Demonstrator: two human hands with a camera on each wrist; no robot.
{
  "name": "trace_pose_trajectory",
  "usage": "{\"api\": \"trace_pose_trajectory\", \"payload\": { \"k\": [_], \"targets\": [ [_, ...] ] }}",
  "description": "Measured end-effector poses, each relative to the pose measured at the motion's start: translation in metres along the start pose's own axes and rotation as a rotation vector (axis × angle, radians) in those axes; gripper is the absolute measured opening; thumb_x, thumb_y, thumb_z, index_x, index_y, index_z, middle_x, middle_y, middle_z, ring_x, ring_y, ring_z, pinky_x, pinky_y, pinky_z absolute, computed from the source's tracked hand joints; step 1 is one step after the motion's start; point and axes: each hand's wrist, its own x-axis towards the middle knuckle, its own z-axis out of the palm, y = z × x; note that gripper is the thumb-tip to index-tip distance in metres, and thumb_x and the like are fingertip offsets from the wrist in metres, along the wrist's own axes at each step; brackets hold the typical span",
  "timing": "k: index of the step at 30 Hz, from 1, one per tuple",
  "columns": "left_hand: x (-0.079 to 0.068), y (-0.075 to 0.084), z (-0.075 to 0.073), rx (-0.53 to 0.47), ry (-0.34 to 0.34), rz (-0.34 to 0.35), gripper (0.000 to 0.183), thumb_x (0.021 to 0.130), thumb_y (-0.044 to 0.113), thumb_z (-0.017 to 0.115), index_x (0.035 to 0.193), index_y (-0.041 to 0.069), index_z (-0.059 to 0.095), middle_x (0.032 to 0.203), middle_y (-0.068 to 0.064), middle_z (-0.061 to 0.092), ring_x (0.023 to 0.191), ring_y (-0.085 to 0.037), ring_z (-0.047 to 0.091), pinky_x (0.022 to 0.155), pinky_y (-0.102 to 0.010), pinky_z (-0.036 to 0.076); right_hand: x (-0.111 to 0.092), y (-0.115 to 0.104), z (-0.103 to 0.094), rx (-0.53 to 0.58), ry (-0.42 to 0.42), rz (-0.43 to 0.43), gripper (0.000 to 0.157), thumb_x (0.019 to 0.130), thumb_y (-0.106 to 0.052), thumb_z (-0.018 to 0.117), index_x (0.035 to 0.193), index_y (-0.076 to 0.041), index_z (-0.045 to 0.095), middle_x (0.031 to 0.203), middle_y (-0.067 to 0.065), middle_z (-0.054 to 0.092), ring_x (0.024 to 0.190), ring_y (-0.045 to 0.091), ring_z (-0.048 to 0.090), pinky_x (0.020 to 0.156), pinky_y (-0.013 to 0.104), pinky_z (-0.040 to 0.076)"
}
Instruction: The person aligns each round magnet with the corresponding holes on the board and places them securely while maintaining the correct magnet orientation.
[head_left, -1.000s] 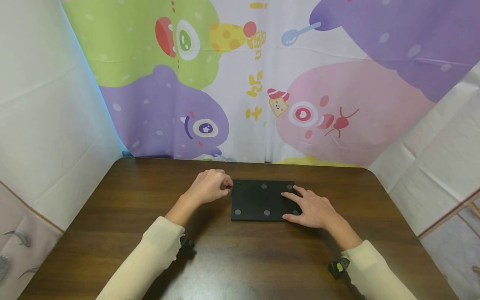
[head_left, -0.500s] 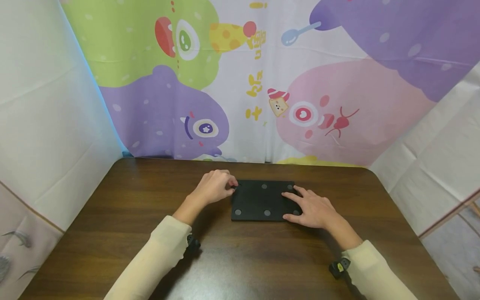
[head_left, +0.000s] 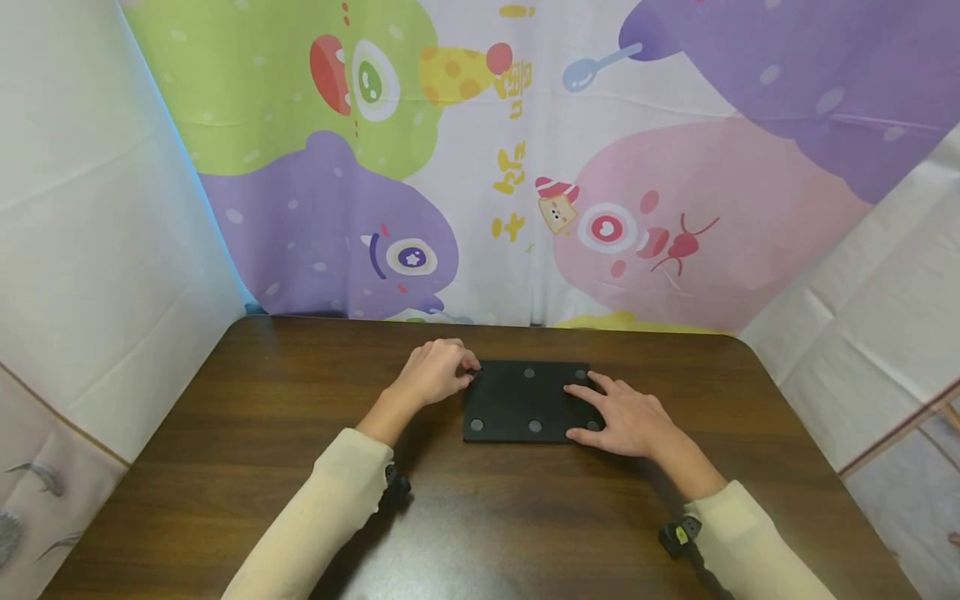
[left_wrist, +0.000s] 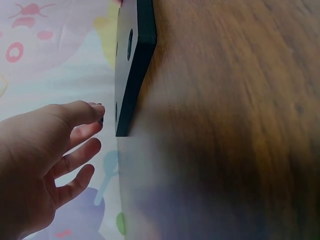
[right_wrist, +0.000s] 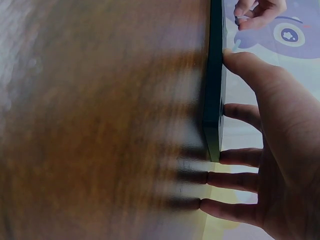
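Observation:
A flat black rectangular board [head_left: 517,396] with several round grey spots lies on the wooden table. My left hand [head_left: 435,372] is over its far left corner, thumb and index finger pinching a small dark piece [left_wrist: 101,121]. In the right wrist view, that small piece [right_wrist: 237,21] shows as a dark tip between the fingertips; its kind is too small to tell. The fingers of my right hand [head_left: 630,419] are spread across the board's right end. Its thumb [right_wrist: 245,65] and some fingers touch the board, while others reach down to the table beside it.
The brown wooden table [head_left: 525,517] extends around the board, its far edge against a cartoon-print curtain [head_left: 480,275]. White cloth walls [head_left: 97,208] flank both sides. A small black camera [head_left: 678,536] is strapped at the right wrist, and another at the left.
My left hand has moved a little to the right, from beside the board's far left corner to over it. The right hand and the board stay nearly still.

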Motion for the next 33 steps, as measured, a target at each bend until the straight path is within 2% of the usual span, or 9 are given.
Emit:
{"api": "trace_pose_trajectory", "payload": {
  "k": [6,13,15,20,21,22,27,31,33],
  "targets": [
    [0.006,-0.004,0.006,-0.026,0.002,-0.017,0.017,0.103,0.021,0.084,0.119,0.02,0.089,0.118,0.0,0.083,0.11,-0.023,0.08,0.093,-0.047,0.067,0.0,0.0,0.0,-0.003,0.002,0.0,0.084,0.1,-0.078,0.064,0.169,-0.032,0.052,0.177,0.021,0.047,0.151,0.05,0.059,0.073,0.055,0.063],
    [0.038,-0.066,0.077,-0.022,0.039,0.032,0.017,0.1,0.031,0.086,0.116,0.035,0.088,0.115,0.01,0.081,0.107,-0.016,0.078,0.086,-0.043,0.066,0.0,0.0,0.0,0.001,-0.003,-0.001,0.084,0.101,-0.078,0.064,0.169,-0.032,0.052,0.177,0.021,0.046,0.151,0.05,0.059,0.074,0.057,0.063],
    [0.036,-0.059,0.071,-0.002,0.034,0.031,0.018,0.1,0.029,0.087,0.117,0.034,0.088,0.118,0.008,0.081,0.108,-0.018,0.078,0.086,-0.044,0.066,0.0,0.0,0.0,0.001,-0.003,0.001,0.084,0.101,-0.078,0.064,0.169,-0.032,0.052,0.178,0.021,0.046,0.151,0.05,0.059,0.073,0.056,0.063],
    [0.037,-0.055,0.07,-0.012,0.007,0.005,0.019,0.1,0.03,0.088,0.119,0.031,0.088,0.12,0.006,0.081,0.111,-0.02,0.078,0.088,-0.046,0.066,0.0,0.0,0.0,0.002,-0.006,0.003,0.084,0.101,-0.078,0.064,0.169,-0.032,0.052,0.178,0.021,0.046,0.152,0.05,0.058,0.073,0.055,0.062],
    [0.037,-0.055,0.071,-0.008,0.004,0.002,0.02,0.1,0.031,0.088,0.119,0.031,0.088,0.119,0.007,0.081,0.111,-0.02,0.078,0.089,-0.046,0.066,0.0,0.0,-0.001,0.002,-0.007,0.003,0.084,0.101,-0.078,0.064,0.17,-0.032,0.052,0.178,0.021,0.046,0.152,0.05,0.058,0.073,0.055,0.062],
    [0.042,-0.061,0.078,-0.013,0.0,-0.003,0.019,0.099,0.032,0.089,0.118,0.033,0.088,0.118,0.008,0.081,0.11,-0.019,0.078,0.088,-0.046,0.066,0.0,0.0,-0.001,0.003,-0.008,0.003,0.084,0.101,-0.078,0.064,0.17,-0.032,0.052,0.178,0.021,0.045,0.152,0.05,0.058,0.073,0.055,0.062],
    [0.043,-0.063,0.083,0.02,0.025,0.025,0.018,0.098,0.032,0.089,0.117,0.033,0.089,0.116,0.009,0.08,0.108,-0.019,0.079,0.085,-0.045,0.066,0.0,-0.001,-0.001,0.004,-0.007,0.002,0.083,0.101,-0.078,0.064,0.17,-0.032,0.052,0.178,0.021,0.045,0.152,0.05,0.058,0.073,0.054,0.062],
    [0.032,-0.042,0.061,0.04,0.038,0.034,0.018,0.098,0.024,0.089,0.116,0.025,0.09,0.117,0.002,0.082,0.109,-0.024,0.079,0.086,-0.049,0.066,0.0,0.0,0.0,0.0,-0.005,0.002,0.083,0.101,-0.077,0.064,0.169,-0.032,0.052,0.178,0.021,0.046,0.151,0.049,0.059,0.072,0.053,0.062],
    [0.025,-0.027,0.044,0.038,0.021,0.023,0.017,0.099,0.02,0.088,0.116,0.021,0.09,0.119,-0.001,0.083,0.111,-0.026,0.08,0.089,-0.051,0.067,0.0,0.0,0.0,-0.001,-0.005,0.001,0.083,0.101,-0.077,0.064,0.169,-0.032,0.052,0.178,0.021,0.046,0.151,0.049,0.059,0.071,0.052,0.061]
  ]
}}
